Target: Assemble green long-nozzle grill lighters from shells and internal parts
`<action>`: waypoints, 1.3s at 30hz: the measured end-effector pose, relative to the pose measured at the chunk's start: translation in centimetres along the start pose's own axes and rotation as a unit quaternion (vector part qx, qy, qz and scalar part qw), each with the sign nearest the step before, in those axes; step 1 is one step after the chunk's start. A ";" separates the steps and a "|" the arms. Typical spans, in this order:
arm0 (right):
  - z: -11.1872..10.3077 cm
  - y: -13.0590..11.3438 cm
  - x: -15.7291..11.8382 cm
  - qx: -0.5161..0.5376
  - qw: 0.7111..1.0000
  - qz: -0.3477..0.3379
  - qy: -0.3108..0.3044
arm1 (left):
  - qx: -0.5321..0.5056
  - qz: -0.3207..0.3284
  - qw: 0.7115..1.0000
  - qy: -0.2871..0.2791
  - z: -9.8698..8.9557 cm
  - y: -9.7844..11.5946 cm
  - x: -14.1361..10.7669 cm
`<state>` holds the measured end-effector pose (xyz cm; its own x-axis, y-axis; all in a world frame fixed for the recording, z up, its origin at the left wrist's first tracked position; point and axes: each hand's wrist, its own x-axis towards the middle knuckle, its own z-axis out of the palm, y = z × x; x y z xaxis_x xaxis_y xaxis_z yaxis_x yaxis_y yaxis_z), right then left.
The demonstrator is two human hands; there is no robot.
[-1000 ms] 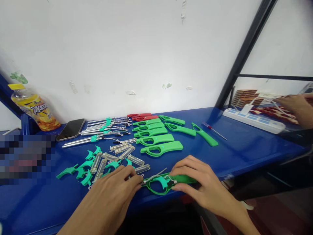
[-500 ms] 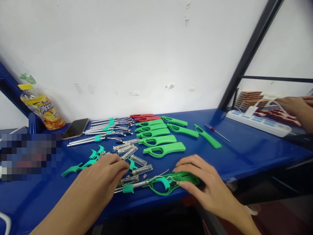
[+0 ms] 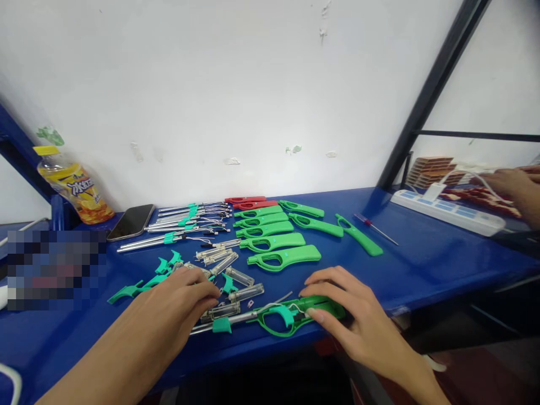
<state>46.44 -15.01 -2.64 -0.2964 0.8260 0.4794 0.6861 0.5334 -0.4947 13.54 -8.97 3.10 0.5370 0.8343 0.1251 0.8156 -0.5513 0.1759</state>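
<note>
Shell [image 3: 324, 304] lies crosswise, extending left from right hand [image 3: 358, 318], grip clamped on it — left hand [image 3: 179, 295] farther, its grip I cannot tell.

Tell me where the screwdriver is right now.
In the head view, the screwdriver lies on the right side of the blue table, between the rightmost green shell and the white power strip.

Brightly and evenly lit, apparently from overhead, with pale glare on the blue counter [image 3: 405, 270] and dimness beneath it. Mostly sharp around the middle; softer and stretched toward the edges, darkened at upper right, pixelated at left.
</note>
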 end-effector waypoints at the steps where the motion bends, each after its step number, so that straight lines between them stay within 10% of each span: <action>1: 0.0 0.0 0.0 -0.001 1.000 0.000 0.000 | 0.002 -0.002 1.000 0.003 0.0 -0.1 -0.2; 19: 0.1 -0.1 -0.1 0.006 1.000 0.001 0.001 | 0.010 -0.001 1.000 -0.015 0.6 -0.5 -0.3; 29: -0.2 -1.3 1.5 0.065 0.996 -0.011 0.060 | -0.139 0.118 0.966 0.183 -0.5 1.1 0.0; 35: 1.5 -5.3 5.3 0.052 0.994 -0.088 -0.037 | -0.191 0.155 0.949 0.199 -1.7 3.8 0.3; 39: 2.3 -4.6 5.5 0.040 0.993 -0.102 0.045 | -0.152 0.096 0.964 0.196 -1.3 3.1 0.1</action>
<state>40.07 -12.47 0.62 -0.3602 0.6822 0.6363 0.5615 0.7032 -0.4361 15.86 -10.57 4.92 0.4998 0.6828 0.5330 0.5761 -0.7215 0.3841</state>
